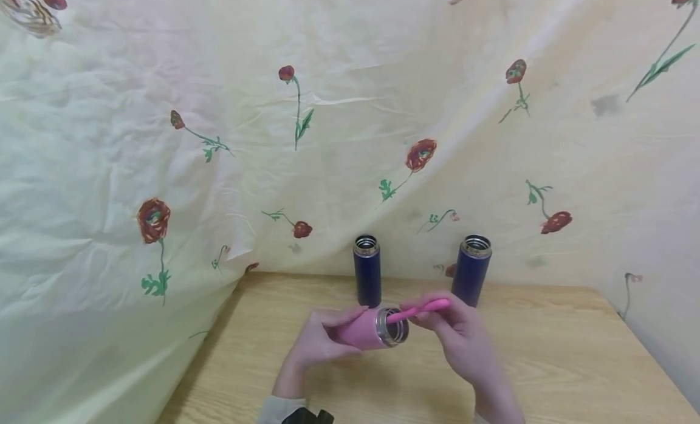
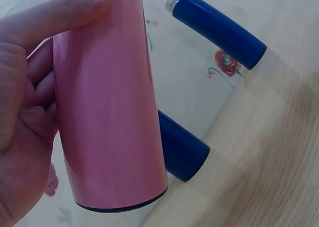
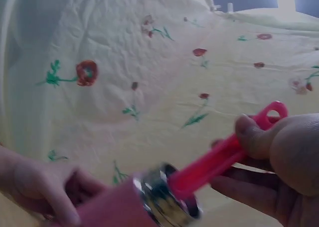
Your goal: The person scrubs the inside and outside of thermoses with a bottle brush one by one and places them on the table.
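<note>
A pink bottle (image 1: 363, 331) with a bare metal neck and no lid is tilted above the table, its mouth turned to the right. My left hand (image 1: 322, 339) grips it round the body, and in the left wrist view the bottle (image 2: 107, 102) fills much of the picture. My right hand (image 1: 456, 336) pinches a bright pink handle (image 3: 219, 157) with a hole near its end. That handle slants down into the bottle's mouth, and its far end is hidden inside.
Behind the hands, two dark blue bottles, a left one (image 1: 367, 278) and a right one (image 1: 471, 272), stand upright and lidless at the back of the wooden table (image 1: 547, 351). A flower-printed cloth (image 1: 339, 138) hangs behind and to the left.
</note>
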`<state>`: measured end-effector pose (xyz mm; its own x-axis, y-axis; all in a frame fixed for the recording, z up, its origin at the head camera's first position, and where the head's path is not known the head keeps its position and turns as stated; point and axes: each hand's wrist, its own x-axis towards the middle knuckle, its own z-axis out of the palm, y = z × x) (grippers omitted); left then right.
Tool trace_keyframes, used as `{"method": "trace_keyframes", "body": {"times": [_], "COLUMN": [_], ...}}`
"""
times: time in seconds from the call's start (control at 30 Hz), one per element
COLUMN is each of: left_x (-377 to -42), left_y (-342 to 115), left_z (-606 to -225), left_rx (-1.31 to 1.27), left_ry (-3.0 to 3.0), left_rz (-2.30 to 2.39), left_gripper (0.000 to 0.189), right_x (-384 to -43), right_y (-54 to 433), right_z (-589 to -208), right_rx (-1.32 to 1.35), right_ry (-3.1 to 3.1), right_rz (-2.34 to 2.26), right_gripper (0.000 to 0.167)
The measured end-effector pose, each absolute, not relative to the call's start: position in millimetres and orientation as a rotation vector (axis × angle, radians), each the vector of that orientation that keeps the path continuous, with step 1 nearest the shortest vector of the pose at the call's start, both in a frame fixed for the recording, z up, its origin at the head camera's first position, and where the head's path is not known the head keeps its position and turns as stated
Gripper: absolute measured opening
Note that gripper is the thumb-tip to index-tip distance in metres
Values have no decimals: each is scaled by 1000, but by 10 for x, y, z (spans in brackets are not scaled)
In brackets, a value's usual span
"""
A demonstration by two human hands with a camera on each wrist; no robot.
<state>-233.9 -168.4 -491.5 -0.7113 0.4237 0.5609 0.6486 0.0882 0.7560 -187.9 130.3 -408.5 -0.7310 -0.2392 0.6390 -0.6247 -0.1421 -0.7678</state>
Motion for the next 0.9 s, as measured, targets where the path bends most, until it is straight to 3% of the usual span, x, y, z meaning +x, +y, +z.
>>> {"method": "trace_keyframes", "body": {"times": [0.2, 0.5, 0.9], "left_x": [-2311, -2303, -2327], "left_y": [-1636, -1636, -1694], "left_z": [-4886, -4870, -4893], "left_rx": [-900, -766, -772], "left_ry": [-2197, -2247, -2249], "left_rz": [-1754, -1726, -1574], "left_gripper": [74, 75, 73], "right_x": [-1855, -1788, -1749], "right_y": [1126, 1139, 1361], "right_z": [-4066, -3971, -3878], "right_rx": [655, 171, 121], "right_ry": [-1880, -1813, -1645], "right_rz": [2018, 2013, 2034], "right_gripper": [8, 18, 23]}}
